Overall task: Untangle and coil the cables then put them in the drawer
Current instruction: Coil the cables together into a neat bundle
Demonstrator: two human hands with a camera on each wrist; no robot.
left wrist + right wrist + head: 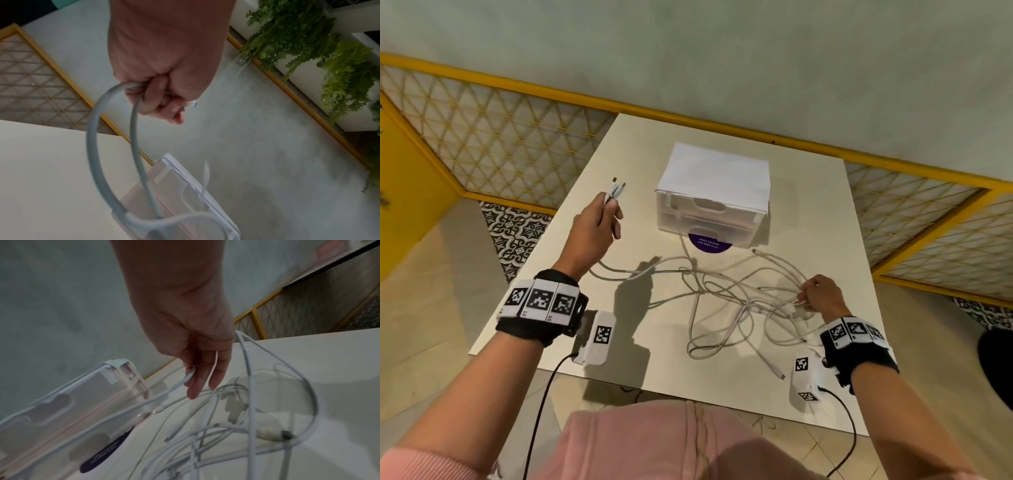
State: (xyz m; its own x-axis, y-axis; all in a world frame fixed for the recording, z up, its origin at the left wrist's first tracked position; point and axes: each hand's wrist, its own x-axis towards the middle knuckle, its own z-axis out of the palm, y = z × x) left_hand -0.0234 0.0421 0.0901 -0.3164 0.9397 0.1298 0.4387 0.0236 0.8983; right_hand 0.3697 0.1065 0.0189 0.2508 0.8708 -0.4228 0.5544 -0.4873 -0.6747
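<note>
The left hand (595, 219) is gripping two cable ends (616, 190) raised, and the right hand (822, 296) is pinching strands of the tangle (726, 301); draw them out slowly, feeding slack.

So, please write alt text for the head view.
The left hand lifts two cable ends while the right hand holds the cable tangle on a white table. A closed drawer unit stands behind.

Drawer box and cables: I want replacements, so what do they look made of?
The drawer box looks like frosted, see-through plastic: its inner edges show faintly through the glossy walls. The cables seem to have a smooth white rubbery or plastic jacket, bending in soft loops; the exact material is unclear.
</note>
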